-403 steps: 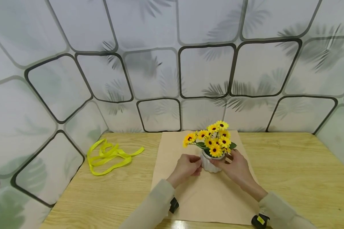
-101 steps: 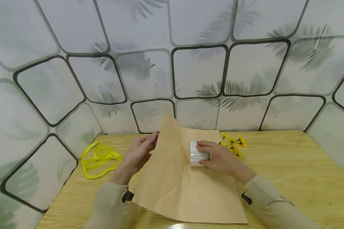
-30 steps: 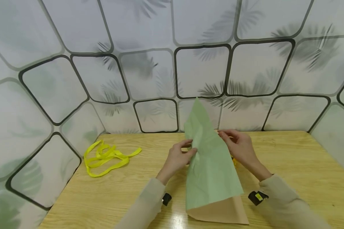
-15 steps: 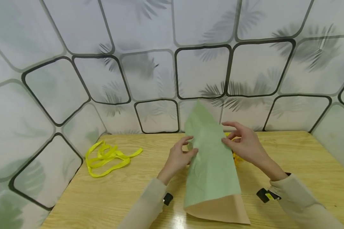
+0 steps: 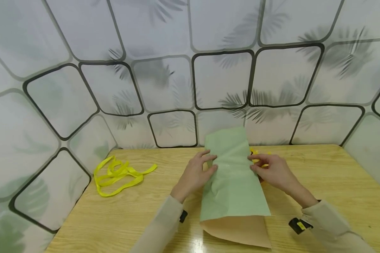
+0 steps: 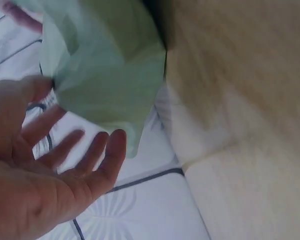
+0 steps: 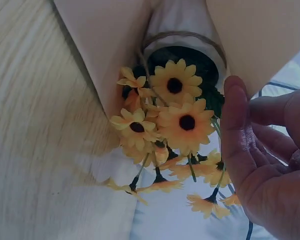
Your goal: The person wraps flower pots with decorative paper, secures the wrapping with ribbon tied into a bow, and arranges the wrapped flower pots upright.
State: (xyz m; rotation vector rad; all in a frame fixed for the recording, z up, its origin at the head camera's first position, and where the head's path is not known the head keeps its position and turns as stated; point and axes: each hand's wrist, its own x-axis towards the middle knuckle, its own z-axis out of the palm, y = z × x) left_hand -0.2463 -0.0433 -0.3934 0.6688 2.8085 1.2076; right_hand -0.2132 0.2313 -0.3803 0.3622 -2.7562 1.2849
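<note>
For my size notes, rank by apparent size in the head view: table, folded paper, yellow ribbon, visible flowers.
1. Table
2. Folded paper
3. Yellow ribbon, by its spread
4. Flowers, mostly hidden

Head view faces forward-down; wrist views nearer; all share paper (image 5: 234,186)
</note>
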